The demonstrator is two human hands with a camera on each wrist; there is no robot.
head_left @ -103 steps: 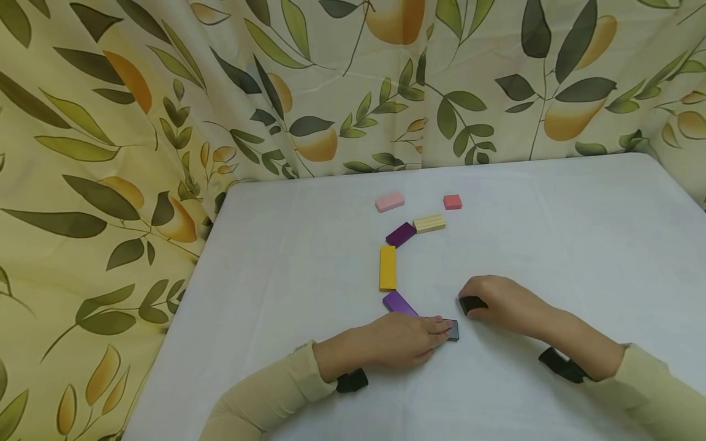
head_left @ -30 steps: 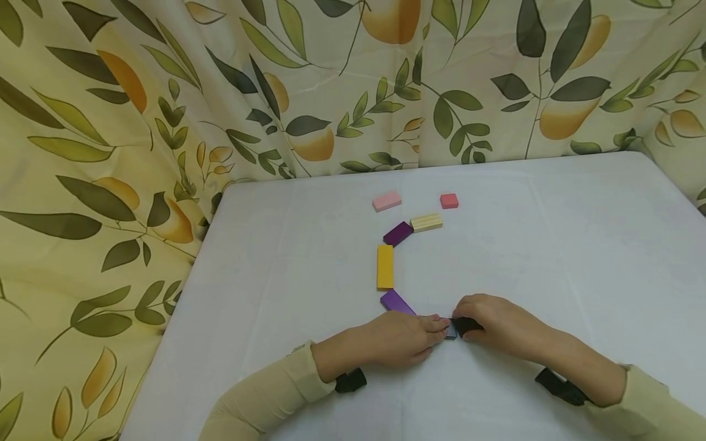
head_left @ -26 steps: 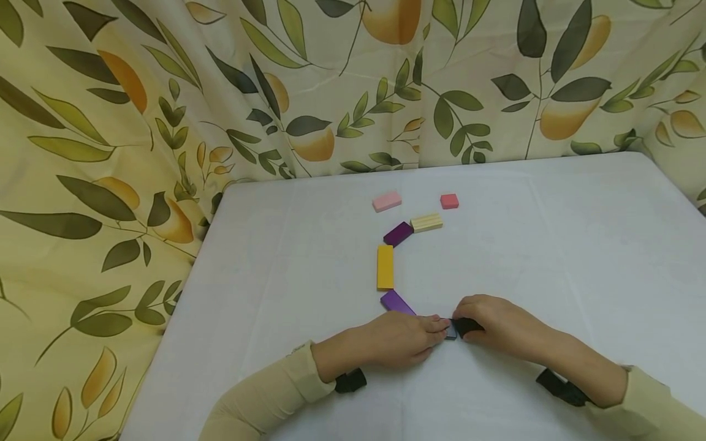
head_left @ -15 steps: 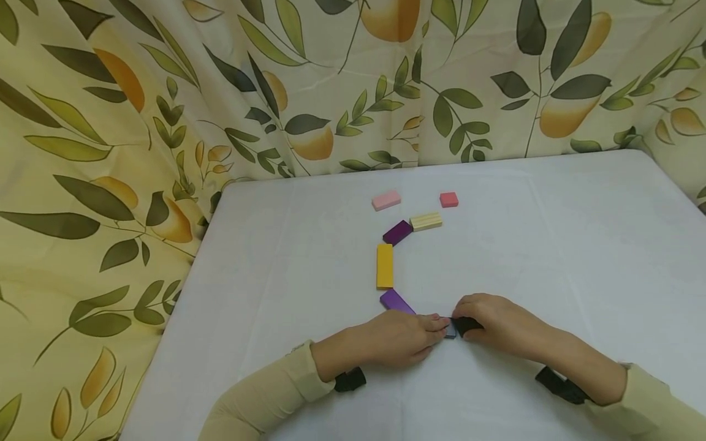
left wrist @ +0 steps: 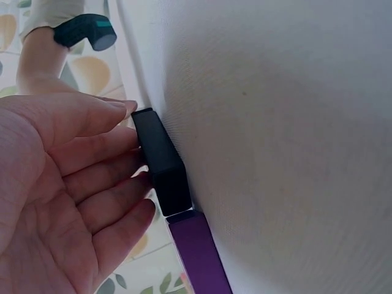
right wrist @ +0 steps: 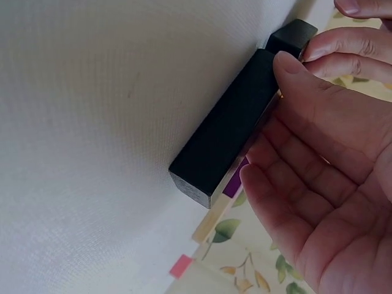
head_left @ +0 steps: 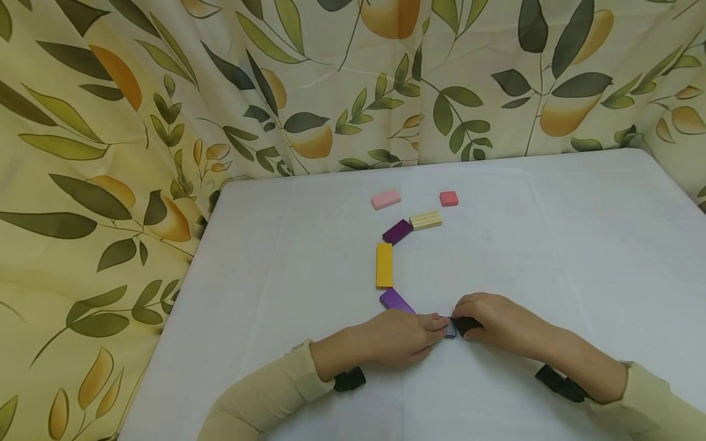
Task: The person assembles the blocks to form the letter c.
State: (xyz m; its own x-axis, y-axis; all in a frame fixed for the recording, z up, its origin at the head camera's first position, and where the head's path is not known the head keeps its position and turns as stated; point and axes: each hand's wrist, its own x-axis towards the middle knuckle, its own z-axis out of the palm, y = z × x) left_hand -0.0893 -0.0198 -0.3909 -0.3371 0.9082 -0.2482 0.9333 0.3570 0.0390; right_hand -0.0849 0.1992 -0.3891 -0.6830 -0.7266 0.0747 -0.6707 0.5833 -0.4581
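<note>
My right hand (head_left: 496, 321) pinches a black wooden block (right wrist: 226, 128) between thumb and fingers, low on the table at the right end of a curved row. The black block's far end meets a dark grey block (head_left: 450, 331), seen as dark in the left wrist view. My left hand (head_left: 394, 338) lies over that grey block with its fingers nearly straight, fingertips on it, and covers most of it. A purple block (head_left: 396, 300) joins the grey one's other end. From there the row runs on through a yellow block (head_left: 384, 266), a dark purple block (head_left: 398, 231) and a natural wood block (head_left: 426, 220).
Behind the row lie a pink block (head_left: 386, 199) and a small red block (head_left: 449, 198), apart from it. All rest on a white-covered table (head_left: 287, 257). A leaf-and-fruit patterned curtain (head_left: 353, 73) hangs along the back and left edges.
Since the earliest frame my right hand has brought the black block left and nearer me, against the grey block's end. Over the last second both hands have stayed nearly still.
</note>
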